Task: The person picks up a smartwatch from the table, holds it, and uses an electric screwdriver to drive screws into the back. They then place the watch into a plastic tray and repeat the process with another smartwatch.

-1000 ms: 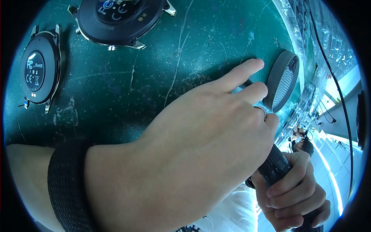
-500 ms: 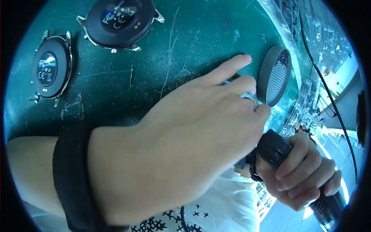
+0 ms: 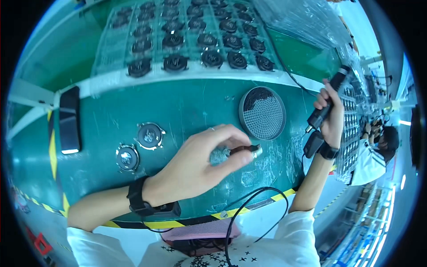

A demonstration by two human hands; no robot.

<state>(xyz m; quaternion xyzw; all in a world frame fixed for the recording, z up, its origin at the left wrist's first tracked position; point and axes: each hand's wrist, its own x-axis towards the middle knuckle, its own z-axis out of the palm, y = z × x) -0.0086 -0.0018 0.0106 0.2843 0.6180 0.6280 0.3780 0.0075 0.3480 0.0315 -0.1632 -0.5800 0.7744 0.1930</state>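
Note:
Between the thumb and fingers of my left hand (image 3: 198,158) is a dark watch case (image 3: 242,149), seen edge-on over the table. My right hand (image 3: 332,115) wraps around a black electric screwdriver (image 3: 339,79), tilted with its metal tip pointing down and left. The two hands are well apart. Just beyond the held watch case lies a round dish (image 3: 283,127) with a dotted grey floor and a heap of tiny dark pieces, probably screws. Left of my left hand, two watch cases (image 3: 150,135) lie back up, the nearer watch case (image 3: 128,158) slightly further left.
Across the far side, a clear tray (image 3: 187,50) holds rows of several watch cases. A black phone-like slab (image 3: 70,120) lies at the left. Clear plastic packaging (image 3: 307,22) sits at the far right. A black cable (image 3: 235,211) loops over the near edge; a person (image 3: 371,155) is at the right.
The view has pulled back and now takes in the whole table. My hands have moved apart, the screwdriver away to the right; the watch case in my left hand has come into sight.

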